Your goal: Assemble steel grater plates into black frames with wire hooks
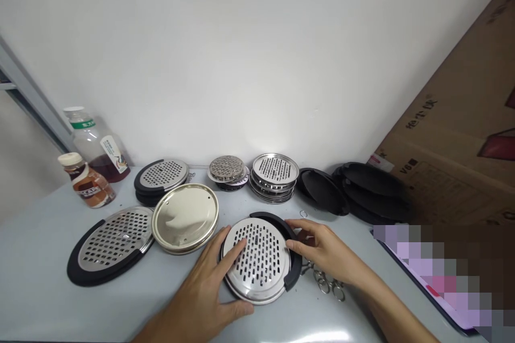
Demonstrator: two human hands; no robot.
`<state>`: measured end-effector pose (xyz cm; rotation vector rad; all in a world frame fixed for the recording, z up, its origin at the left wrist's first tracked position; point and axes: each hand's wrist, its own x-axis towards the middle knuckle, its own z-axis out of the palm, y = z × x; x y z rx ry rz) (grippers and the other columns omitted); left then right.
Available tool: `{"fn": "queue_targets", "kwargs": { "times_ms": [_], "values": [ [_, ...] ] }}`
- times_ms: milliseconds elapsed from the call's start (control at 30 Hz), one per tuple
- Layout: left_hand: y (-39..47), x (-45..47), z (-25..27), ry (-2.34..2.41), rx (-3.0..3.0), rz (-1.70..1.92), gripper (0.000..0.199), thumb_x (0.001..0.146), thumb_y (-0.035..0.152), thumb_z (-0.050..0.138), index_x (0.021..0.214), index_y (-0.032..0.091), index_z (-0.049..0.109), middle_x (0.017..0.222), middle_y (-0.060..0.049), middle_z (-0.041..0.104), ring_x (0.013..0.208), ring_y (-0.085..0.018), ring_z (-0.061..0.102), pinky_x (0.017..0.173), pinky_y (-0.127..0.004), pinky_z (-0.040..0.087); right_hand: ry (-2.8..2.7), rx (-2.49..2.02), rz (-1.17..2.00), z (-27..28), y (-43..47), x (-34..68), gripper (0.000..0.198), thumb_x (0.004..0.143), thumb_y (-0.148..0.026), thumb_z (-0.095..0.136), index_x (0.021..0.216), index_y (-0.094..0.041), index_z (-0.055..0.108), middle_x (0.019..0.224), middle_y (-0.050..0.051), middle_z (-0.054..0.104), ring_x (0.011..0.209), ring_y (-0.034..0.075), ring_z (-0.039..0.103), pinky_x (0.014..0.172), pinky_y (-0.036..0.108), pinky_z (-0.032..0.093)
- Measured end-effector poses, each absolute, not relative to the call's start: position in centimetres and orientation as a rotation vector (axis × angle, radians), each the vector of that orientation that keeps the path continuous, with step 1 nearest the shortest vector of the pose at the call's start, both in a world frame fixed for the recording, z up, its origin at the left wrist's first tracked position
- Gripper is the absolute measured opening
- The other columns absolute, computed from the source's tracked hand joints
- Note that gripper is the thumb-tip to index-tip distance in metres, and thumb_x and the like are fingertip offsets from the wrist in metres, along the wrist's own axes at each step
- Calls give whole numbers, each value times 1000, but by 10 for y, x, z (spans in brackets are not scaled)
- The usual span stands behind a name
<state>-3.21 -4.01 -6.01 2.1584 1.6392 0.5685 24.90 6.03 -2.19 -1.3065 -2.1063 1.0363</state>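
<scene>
A round metal grater disc with slotted holes lies on the table in front of me, partly set in a black curved rim. My left hand holds the disc from the left, its index finger on the perforated face and its thumb at the near edge. On the other side, my right hand grips the black rim, with the thumb over its inner edge near the disc. A crescent gap shows between disc and rim at the upper right. Several small metal rings lie beneath and beside my right wrist.
Rimmed grater discs and plain round plates lie left. Stacked graters, smaller discs and black dishes stand along the wall. Two bottles are far left; a cardboard box and a screen device are right.
</scene>
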Motion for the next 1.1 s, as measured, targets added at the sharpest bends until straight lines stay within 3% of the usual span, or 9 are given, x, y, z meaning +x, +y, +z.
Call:
{"fn": "queue_targets", "kwargs": {
  "times_ms": [100,200,300,533,667,967,1100],
  "values": [
    [-40,-33,-61,1644,2156,555,99,72,37,80,152,38,22,163,-1,9,147,-35,19,114,-54,28,-2203,-1277,1051,-13,60,255,57,76,-47,75,125,-20,63,115,8,67,91,25,64,77,35,53],
    [-41,-35,-61,1612,2194,532,99,74,39,78,153,37,19,164,-1,5,147,-35,16,115,-54,27,-2360,-1195,1071,-5,67,260,82,60,-41,87,134,-22,54,122,8,62,96,26,62,77,33,53],
    [-40,-37,-61,1590,2228,522,92,80,42,72,154,36,17,164,-1,3,147,-34,14,115,-53,26,-2491,-1077,1047,-4,78,260,92,54,-35,89,137,-22,51,126,9,58,100,28,61,81,34,53],
    [-33,-33,-56,1589,2215,520,79,88,53,60,153,34,20,163,-2,8,147,-33,18,114,-53,29,-2463,-946,1013,-11,74,249,92,55,-36,88,138,-20,50,128,9,54,116,29,53,101,38,44],
    [-32,-30,-53,1622,2168,545,87,85,55,63,155,30,18,162,-6,13,146,-33,19,114,-53,29,-2411,-906,1059,-10,65,244,90,55,-37,89,135,-20,53,129,10,53,115,29,54,100,36,44],
    [-31,-27,-52,1644,2079,635,89,75,34,77,150,35,31,161,-4,22,144,-35,26,113,-54,32,-2346,-909,1078,-12,65,241,90,52,-40,90,133,-21,56,127,11,55,113,31,55,96,38,47],
    [-32,-26,-54,1639,2083,662,88,74,36,77,150,34,32,160,-4,23,144,-35,27,113,-53,33,-2367,-904,1058,-16,65,244,94,54,-42,89,137,-21,52,132,12,52,116,33,53,101,41,44]
  ]
}}
